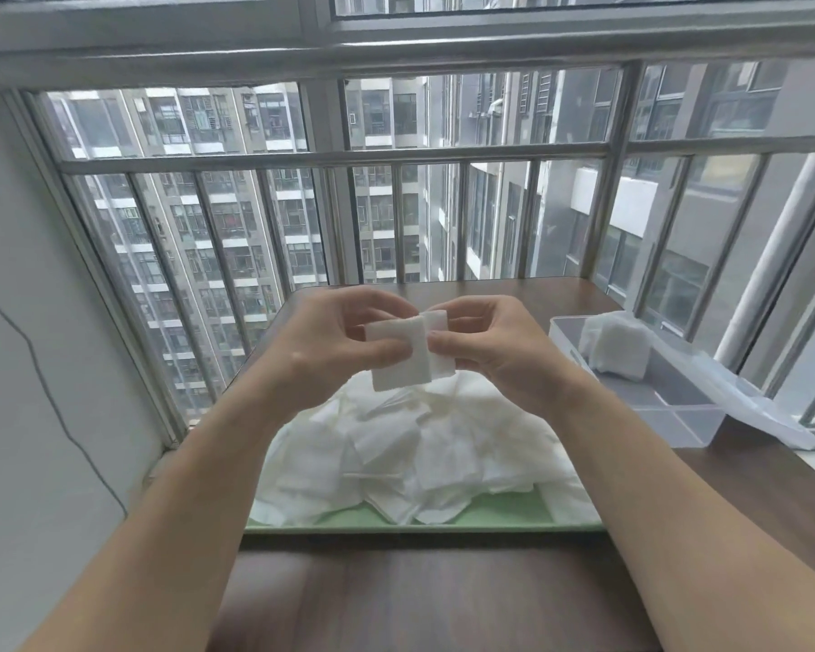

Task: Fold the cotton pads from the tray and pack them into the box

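Above the tray, my left hand (335,341) and my right hand (495,343) both pinch one white cotton pad (403,357), which is bent along its middle so one half overlaps the other. Below the hands, a heap of loose white cotton pads (419,458) fills the pale green tray (504,515). To the right stands a clear plastic box (678,411) with dividers. A small stack of folded pads (617,345) sits in its far compartment, and its near compartments show nothing inside.
The box's clear lid (753,402) lies open to the right, over the window sill. The brown wooden table (419,600) runs up to a barred window (396,218) straight ahead. A white wall with a thin cable (53,397) is on the left.
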`<action>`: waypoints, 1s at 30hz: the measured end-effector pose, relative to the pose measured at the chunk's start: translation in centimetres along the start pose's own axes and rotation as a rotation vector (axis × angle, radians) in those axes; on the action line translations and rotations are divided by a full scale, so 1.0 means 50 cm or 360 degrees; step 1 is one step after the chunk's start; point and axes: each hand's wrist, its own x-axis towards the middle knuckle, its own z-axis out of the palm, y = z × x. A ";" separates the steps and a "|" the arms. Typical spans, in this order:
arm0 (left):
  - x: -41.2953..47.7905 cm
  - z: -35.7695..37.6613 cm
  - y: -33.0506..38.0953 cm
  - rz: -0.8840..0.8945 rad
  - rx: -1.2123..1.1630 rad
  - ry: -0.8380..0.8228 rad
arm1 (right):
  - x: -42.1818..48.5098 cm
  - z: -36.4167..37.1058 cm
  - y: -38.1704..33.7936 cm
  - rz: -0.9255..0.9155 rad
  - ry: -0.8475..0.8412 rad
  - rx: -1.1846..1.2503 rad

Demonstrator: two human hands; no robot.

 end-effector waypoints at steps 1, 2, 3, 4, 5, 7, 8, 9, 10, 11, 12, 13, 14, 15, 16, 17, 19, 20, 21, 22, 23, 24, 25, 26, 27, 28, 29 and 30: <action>0.002 0.005 0.000 0.0000 -0.0035 -0.0001 | 0.001 -0.001 0.000 -0.0008 -0.0004 0.0005; 0.003 0.011 0.003 0.0001 -0.0063 0.0009 | 0.001 -0.001 -0.001 -0.0012 -0.0011 0.0011; 0.004 0.016 0.006 0.0001 -0.0072 0.0025 | 0.001 0.000 -0.002 -0.0019 -0.0021 0.0016; 0.004 0.020 0.008 0.0000 -0.0071 0.0040 | 0.001 0.001 -0.002 -0.0024 -0.0030 0.0020; 0.005 0.022 0.009 -0.0002 -0.0072 0.0051 | 0.000 0.002 -0.003 -0.0026 -0.0033 0.0027; 0.006 0.023 0.008 -0.0009 -0.0060 0.0066 | -0.002 0.004 -0.002 -0.0023 -0.0032 0.0063; 0.008 0.025 0.006 -0.0015 -0.0051 0.0075 | -0.002 0.005 -0.001 -0.0021 -0.0031 0.0078; 0.009 0.027 0.004 -0.0022 -0.0046 0.0086 | -0.003 0.006 0.000 -0.0019 -0.0029 0.0079; 0.010 0.029 0.003 -0.0025 -0.0042 0.0096 | -0.003 0.006 -0.001 -0.0012 -0.0024 0.0072; 0.011 0.031 0.000 -0.0028 -0.0035 0.0107 | -0.003 0.005 -0.001 0.0000 -0.0020 0.0063; 0.013 0.032 -0.001 -0.0033 -0.0025 0.0117 | -0.003 0.004 -0.002 0.0019 -0.0027 0.0059; 0.015 0.033 -0.003 -0.0046 -0.0016 0.0127 | -0.004 0.002 -0.003 0.0047 -0.0057 0.0063; 0.017 0.033 -0.004 -0.0058 -0.0013 0.0131 | -0.005 0.000 -0.004 0.0079 -0.0104 0.0071; 0.019 0.034 -0.003 -0.0064 -0.0013 0.0131 | -0.007 -0.001 -0.006 0.0100 -0.0152 0.0067; 0.022 0.035 -0.003 -0.0062 0.0003 0.0135 | -0.009 -0.002 -0.008 0.0100 -0.0185 0.0045; 0.024 0.036 -0.002 -0.0054 0.0043 0.0147 | -0.011 -0.002 -0.009 0.0078 -0.0189 0.0018; 0.029 0.031 -0.003 -0.0054 0.0149 0.0175 | -0.011 -0.006 -0.010 0.0025 -0.0086 0.0009; 0.030 0.025 -0.007 -0.0079 0.0200 0.0174 | -0.009 -0.010 -0.009 0.0009 -0.0008 0.0031; 0.031 0.016 -0.014 -0.0122 0.0272 0.0153 | -0.007 -0.015 -0.008 0.0002 0.0073 0.0057; 0.030 0.007 -0.022 -0.0171 0.0375 0.0111 | -0.005 -0.019 -0.009 0.0011 0.0154 0.0084; 0.028 -0.001 -0.032 -0.0223 0.0494 0.0054 | -0.004 -0.024 -0.009 0.0029 0.0226 0.0115; 0.025 -0.005 -0.040 -0.0273 0.0587 -0.0010 | -0.003 -0.028 -0.010 0.0049 0.0278 0.0145; 0.021 -0.006 -0.047 -0.0322 0.0639 -0.0062 | -0.002 -0.031 -0.010 0.0062 0.0314 0.0164; 0.018 -0.003 -0.053 -0.0358 0.0660 -0.0095 | -0.002 -0.033 -0.011 0.0070 0.0336 0.0164; 0.015 0.002 -0.056 -0.0372 0.0664 -0.0105 | -0.003 -0.035 -0.011 0.0071 0.0349 0.0150; 0.012 0.007 -0.056 -0.0367 0.0666 -0.0103 | -0.004 -0.036 -0.011 0.0071 0.0354 0.0137; 0.010 0.010 -0.056 -0.0349 0.0659 -0.0091 | -0.005 -0.037 -0.010 0.0072 0.0353 0.0126; 0.010 0.012 -0.057 -0.0328 0.0640 -0.0071 | -0.005 -0.038 -0.008 0.0076 0.0350 0.0114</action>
